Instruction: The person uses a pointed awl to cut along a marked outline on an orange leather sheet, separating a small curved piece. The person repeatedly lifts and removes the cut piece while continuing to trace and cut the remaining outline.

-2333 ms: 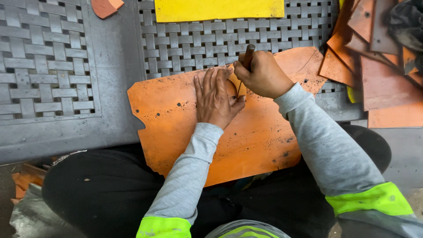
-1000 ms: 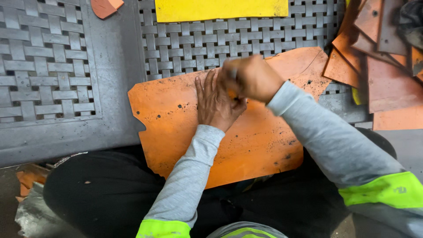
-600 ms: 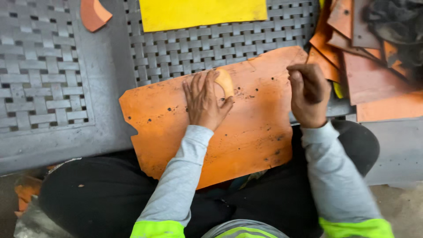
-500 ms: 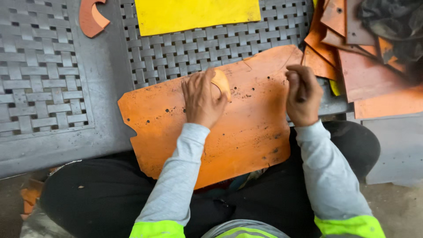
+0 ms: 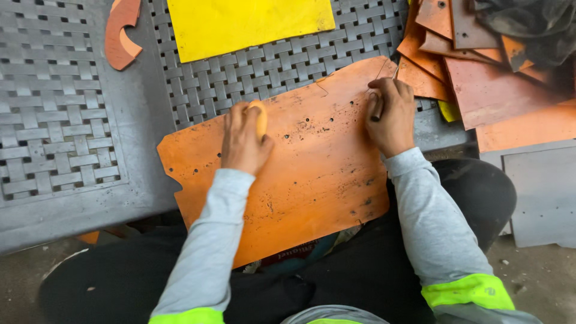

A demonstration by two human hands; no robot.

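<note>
A large orange leather sheet (image 5: 312, 174) lies across my lap and the edge of a grey woven metal surface (image 5: 264, 75). My left hand (image 5: 243, 141) rests on the sheet's left part and grips a small orange oval piece (image 5: 261, 119) between thumb and fingers. My right hand (image 5: 390, 114) sits near the sheet's upper right corner, closed around a thin dark tool (image 5: 378, 109) whose tip touches the sheet. Small holes dot the sheet.
A yellow sheet (image 5: 246, 24) lies at the top centre. A curved orange offcut (image 5: 120, 33) is at the top left. A pile of orange and brown leather pieces (image 5: 480, 72) sits at the right, with dark cloth (image 5: 534, 24) above it.
My right hand moved from beside the left hand to the sheet's upper right corner with the tool. The left hand now holds a small cut-out piece. The view shifted downward.
</note>
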